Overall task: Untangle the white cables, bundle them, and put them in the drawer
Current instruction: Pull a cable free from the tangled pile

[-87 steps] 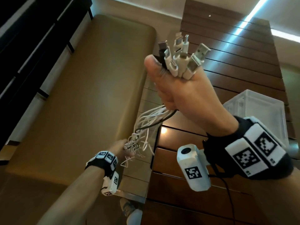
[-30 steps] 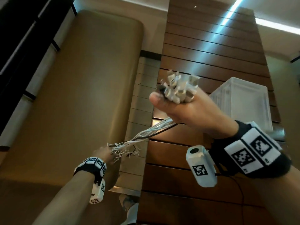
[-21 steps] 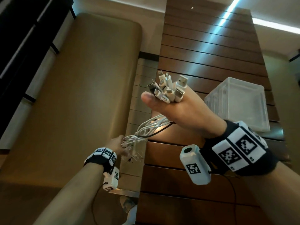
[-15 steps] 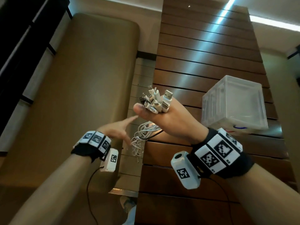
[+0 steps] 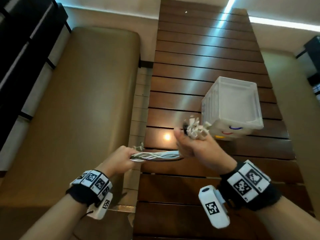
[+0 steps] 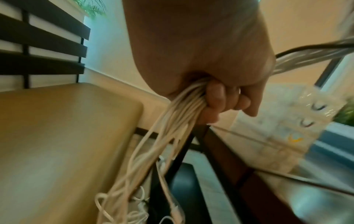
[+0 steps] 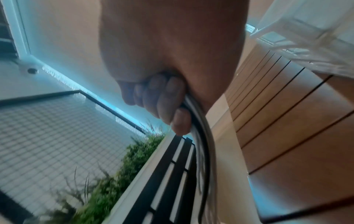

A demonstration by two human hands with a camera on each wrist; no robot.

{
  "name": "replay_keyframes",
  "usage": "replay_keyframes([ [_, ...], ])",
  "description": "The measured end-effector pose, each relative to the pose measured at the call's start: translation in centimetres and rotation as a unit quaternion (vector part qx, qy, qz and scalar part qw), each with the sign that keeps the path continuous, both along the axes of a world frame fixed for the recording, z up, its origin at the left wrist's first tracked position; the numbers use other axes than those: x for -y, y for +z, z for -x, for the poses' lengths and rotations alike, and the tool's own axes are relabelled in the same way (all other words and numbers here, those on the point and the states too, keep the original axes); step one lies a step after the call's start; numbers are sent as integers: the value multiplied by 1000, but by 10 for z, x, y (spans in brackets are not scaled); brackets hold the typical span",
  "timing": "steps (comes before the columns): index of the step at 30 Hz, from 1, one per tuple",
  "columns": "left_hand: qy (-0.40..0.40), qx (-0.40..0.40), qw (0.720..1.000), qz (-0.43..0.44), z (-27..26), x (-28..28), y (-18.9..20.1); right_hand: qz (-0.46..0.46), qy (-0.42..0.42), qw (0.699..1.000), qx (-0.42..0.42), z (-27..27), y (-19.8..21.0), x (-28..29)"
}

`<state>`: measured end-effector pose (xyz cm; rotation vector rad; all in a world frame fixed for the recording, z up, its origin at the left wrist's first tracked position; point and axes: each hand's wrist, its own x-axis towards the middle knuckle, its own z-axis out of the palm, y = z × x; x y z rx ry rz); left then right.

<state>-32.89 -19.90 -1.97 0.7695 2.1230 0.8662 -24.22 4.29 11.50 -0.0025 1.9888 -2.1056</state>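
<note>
A bundle of white cables (image 5: 155,155), with one dark cable among them, stretches between my two hands above the near end of the wooden table (image 5: 199,66). My right hand (image 5: 195,144) grips the plug ends (image 5: 195,129), which stick up out of the fist. My left hand (image 5: 121,158) grips the same bundle further along. In the left wrist view the loose cable tails (image 6: 153,159) hang down from the fist beside the table edge. In the right wrist view the cables (image 7: 203,136) run out under my curled fingers. A clear plastic drawer unit (image 5: 233,104) stands on the table just beyond my right hand.
A tan padded bench (image 5: 78,110) runs along the left of the table, with a strip of tiled floor (image 5: 138,110) between them. Dark slatted panels (image 5: 20,49) back the bench. Another tan seat (image 5: 294,118) lies right of the table.
My left hand had let go and opened; it now grips the bundle again close to my right hand. The right hand has come down and toward me, and the cables are pulled straight between the fists.
</note>
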Motion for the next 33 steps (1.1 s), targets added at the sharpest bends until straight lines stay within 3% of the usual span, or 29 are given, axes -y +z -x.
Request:
replay_keyframes([
  [3, -14, 20, 991, 134, 1, -12, -2, -142, -20, 989, -23, -12, -13, 0],
  [8, -108, 84, 955, 264, -4, -51, 44, -16, -76, 996, 31, -24, -16, -37],
  [10, -138, 37, 941, 308, -14, -67, 61, 5, -75, 997, 30, -36, -17, -47],
  [12, -144, -22, 962, 232, -26, -93, 78, 20, -86, 996, 26, -44, -18, -52],
  [15, -145, -39, 989, 6, -50, -137, 83, 74, -119, 990, 21, -48, -24, -56],
  [18, -153, -113, 982, 6, -74, -159, 71, 124, -140, 982, 24, -54, -25, -57],
  [23, -140, -123, 969, 165, -47, -96, 32, 191, -147, 970, 25, -78, -17, -80],
  [27, -21, -131, 981, 139, -24, -22, 13, 204, -141, 968, 34, -77, -26, -71],
  [31, -20, -70, 971, 229, -38, 0, 17, 201, -121, 971, 49, -73, -35, -59],
  [33, -42, -82, 967, 240, -48, -3, 21, 198, -121, 971, 48, -75, -36, -66],
])
